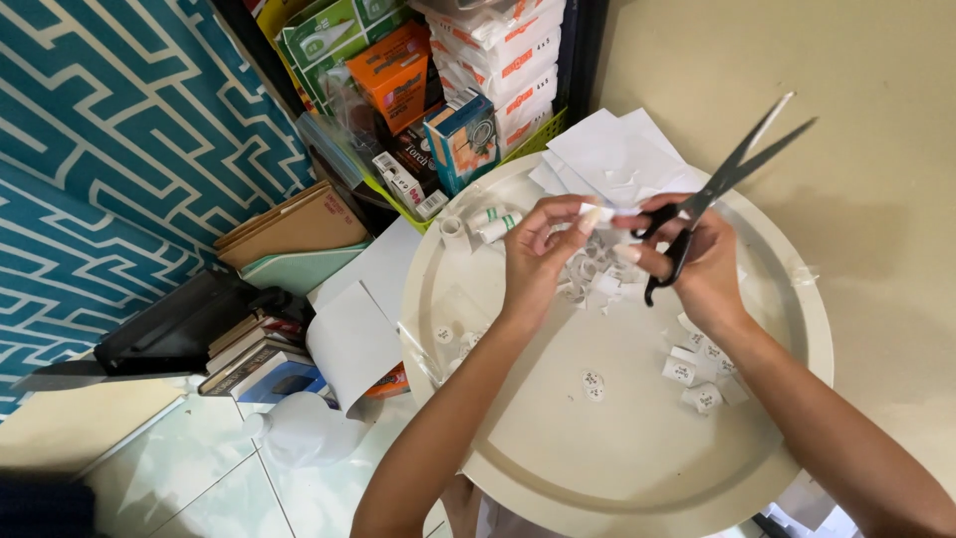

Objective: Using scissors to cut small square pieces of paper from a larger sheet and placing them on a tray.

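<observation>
My right hand point(697, 261) holds black-handled scissors point(732, 171), fingers through the loops, the blades pointing up and right and slightly apart. My left hand point(543, 249) pinches a small white paper piece point(600, 213) between thumb and fingers, and my right thumb touches the same piece. Both hands hover over a large round cream tray point(558, 458). Small rolled paper slips point(694, 371) lie on the tray's right side, and small round printed paper pieces point(594, 384) lie near its middle. More cut scraps point(597, 284) sit below my hands.
White paper sheets point(617, 154) overlap the tray's far edge. Stacked cartons point(398, 70) fill a green basket behind. Books and a black object point(174, 329) lie at left by a teal patterned wall point(110, 130). A clear bottle point(299, 428) rests on the tiled floor.
</observation>
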